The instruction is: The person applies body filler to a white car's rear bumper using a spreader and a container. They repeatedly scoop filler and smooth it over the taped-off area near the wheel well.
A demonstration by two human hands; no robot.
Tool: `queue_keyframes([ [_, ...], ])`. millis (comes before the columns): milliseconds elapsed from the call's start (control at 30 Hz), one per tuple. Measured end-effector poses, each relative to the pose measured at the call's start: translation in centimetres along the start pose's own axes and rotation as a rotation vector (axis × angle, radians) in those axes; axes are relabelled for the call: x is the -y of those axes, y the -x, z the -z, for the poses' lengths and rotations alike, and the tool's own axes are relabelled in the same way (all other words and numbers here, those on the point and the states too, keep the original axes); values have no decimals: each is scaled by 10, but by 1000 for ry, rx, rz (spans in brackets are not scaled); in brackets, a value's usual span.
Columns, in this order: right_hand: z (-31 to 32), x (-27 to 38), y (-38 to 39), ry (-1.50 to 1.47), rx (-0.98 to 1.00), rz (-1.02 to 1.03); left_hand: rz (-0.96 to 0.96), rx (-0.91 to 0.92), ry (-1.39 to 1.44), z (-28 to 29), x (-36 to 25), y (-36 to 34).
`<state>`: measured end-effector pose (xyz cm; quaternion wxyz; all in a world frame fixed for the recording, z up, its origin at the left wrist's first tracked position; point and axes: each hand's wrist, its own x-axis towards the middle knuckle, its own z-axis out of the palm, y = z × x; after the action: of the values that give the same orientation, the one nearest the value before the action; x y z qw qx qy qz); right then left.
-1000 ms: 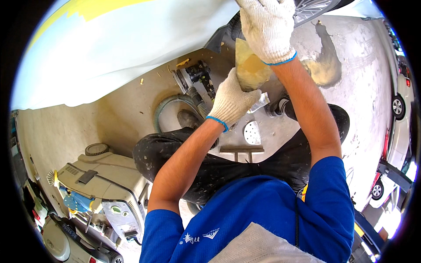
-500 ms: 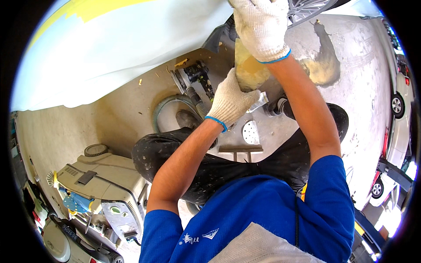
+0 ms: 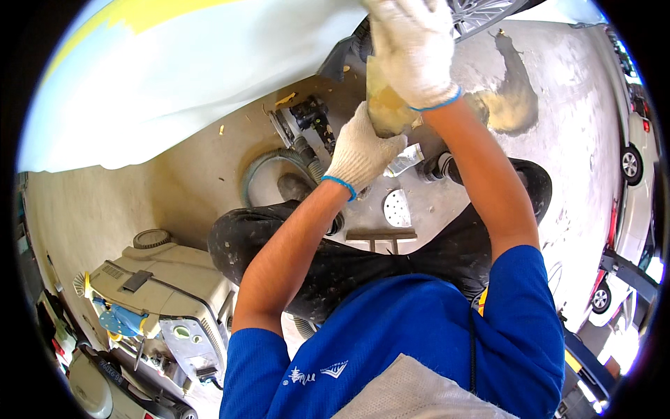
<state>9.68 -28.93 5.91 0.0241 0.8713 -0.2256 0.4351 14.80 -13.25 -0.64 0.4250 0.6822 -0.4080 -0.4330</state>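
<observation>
A white knit glove with a blue cuff covers each hand. My left hand (image 3: pixel 357 152) grips the lower left edge of a flat plate (image 3: pixel 386 112) smeared with yellowish paste, its thumb toward the right. Over the plate's upper right part is my right hand (image 3: pixel 413 59), back up. Its fingers point away from me and are smeared by motion; whatever lies under its palm is hidden. Just beyond it are a car wheel (image 3: pixel 481 15) and the edge of a pale sheet (image 3: pixel 202 84) with a yellow area.
Below my left hand lie a foil-like packet (image 3: pixel 405 160), a white sanding disc (image 3: pixel 398 208) with holes and a small wooden stand (image 3: pixel 382 236). A grey hose (image 3: pixel 255 174) and a black tool (image 3: pixel 312 115) lie left. A beige wheeled machine (image 3: pixel 174 276) stands lower left. Cars (image 3: pixel 631 167) line the right.
My right hand has shifted slightly left and up, blurring. The plate and my left hand have moved slightly left, and more of the packet shows.
</observation>
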Motion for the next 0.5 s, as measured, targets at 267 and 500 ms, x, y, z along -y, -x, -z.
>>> queue_keyframes([
  [267,118,17,-7,-844,162,-483,-165,-112,172,51,-37,3],
  [500,134,-6,-3,-326,647,-71,-117,-227,303,69,-56,14],
])
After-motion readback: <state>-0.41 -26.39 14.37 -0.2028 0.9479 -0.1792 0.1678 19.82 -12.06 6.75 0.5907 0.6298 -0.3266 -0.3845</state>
